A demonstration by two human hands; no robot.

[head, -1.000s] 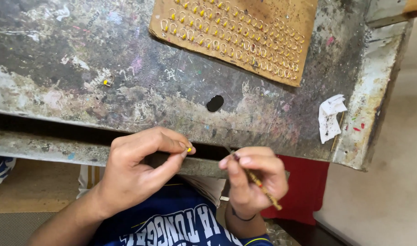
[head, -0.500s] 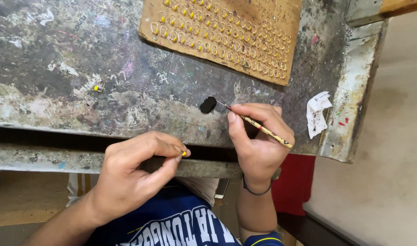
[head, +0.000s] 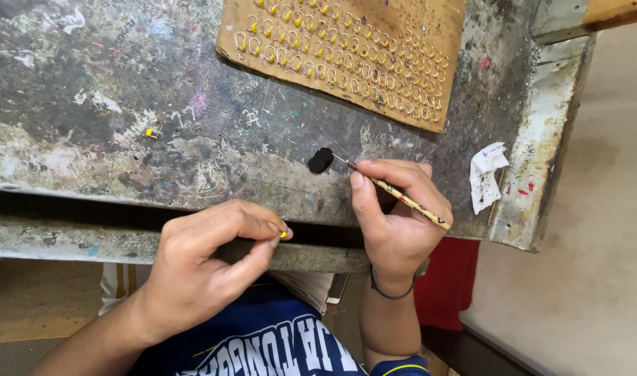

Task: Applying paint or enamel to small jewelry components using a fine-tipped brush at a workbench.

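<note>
Brush, pinched in the closed right hand, slants far-left with its tip touching the black blob, while the left hand, nearer, pinches a yellow bead.

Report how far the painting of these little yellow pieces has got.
Done: rows of yellow-tipped hooks sit on the cardboard sheet. In hand: the left hand pinches one yellow piece; the right hand dips a fine brush into the black paint blob. Left: a loose piece on the table.

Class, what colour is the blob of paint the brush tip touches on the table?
Black, seen in the head view.
</note>
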